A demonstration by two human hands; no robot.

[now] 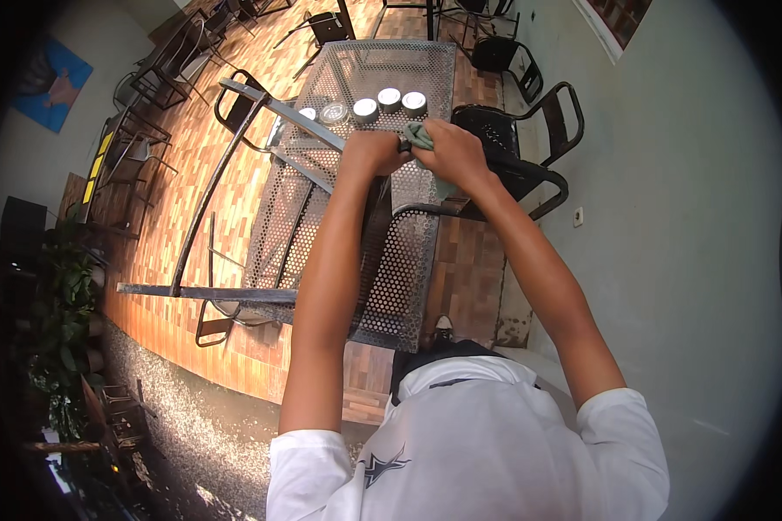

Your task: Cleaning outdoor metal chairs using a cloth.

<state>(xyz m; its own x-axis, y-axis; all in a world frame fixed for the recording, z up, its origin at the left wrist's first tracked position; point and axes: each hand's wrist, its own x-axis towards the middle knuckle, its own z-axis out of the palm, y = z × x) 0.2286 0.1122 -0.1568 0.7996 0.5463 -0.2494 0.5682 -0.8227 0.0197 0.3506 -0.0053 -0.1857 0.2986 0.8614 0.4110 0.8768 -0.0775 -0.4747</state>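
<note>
A metal chair [215,294] lies tipped on a perforated metal table [391,325], its legs pointing to the left. My left hand [376,153] is closed on the chair's dark frame. Close beside it, my right hand [455,151] grips a green cloth [419,135] against the frame. Beyond my hands several round lidded containers stand in a row on the table, among them a white-topped one [414,103] and a clear-topped one [334,114]. My forearms hide part of the chair.
A black metal chair [489,130] stands at the table's right side, near the pale wall [665,247] with a socket [578,217]. Another chair [238,107] is at the left side. More tables and chairs stand farther back; plants [68,293] are at the left.
</note>
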